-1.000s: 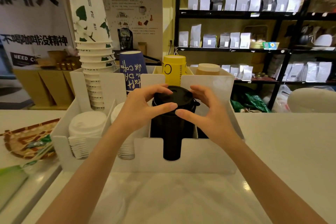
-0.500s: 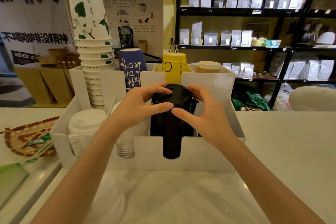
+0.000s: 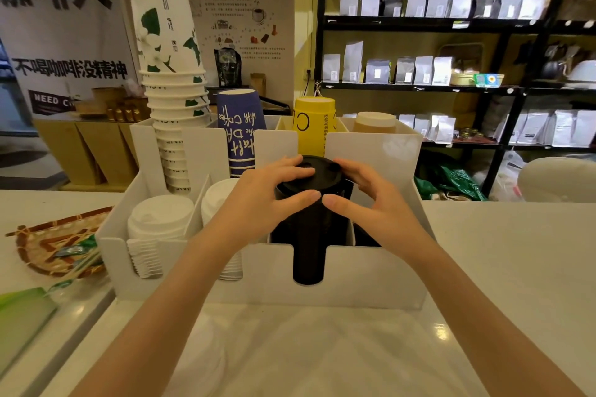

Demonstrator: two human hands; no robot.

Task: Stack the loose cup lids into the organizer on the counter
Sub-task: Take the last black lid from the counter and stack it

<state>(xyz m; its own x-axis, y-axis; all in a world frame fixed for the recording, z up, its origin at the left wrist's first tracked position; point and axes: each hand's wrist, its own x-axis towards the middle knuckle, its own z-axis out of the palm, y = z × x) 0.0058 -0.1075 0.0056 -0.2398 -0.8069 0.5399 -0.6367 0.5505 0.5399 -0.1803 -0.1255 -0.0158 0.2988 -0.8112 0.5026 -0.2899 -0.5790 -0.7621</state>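
Note:
A white organizer (image 3: 371, 271) stands on the counter in front of me. Its third front slot holds a tall stack of black lids (image 3: 308, 235). My left hand (image 3: 258, 196) curls around the left side of the stack's top, thumb on the front. My right hand (image 3: 374, 200) curls around the right side, thumb nearly meeting the left thumb. Two stacks of white lids (image 3: 158, 219) fill the slots to the left; my left forearm partly hides the second one.
Upside-down paper cup stacks rise from the organizer's back row: white-green (image 3: 167, 74), blue (image 3: 240, 132), yellow (image 3: 314, 126), tan (image 3: 374, 122). A woven tray (image 3: 42, 245) lies at left. Dark shelves with bags (image 3: 419, 68) stand behind. The white counter (image 3: 500, 267) spreads right and toward me.
Both hands stay clasped around the top of the black lid stack; the thumbs have drawn slightly closer together.

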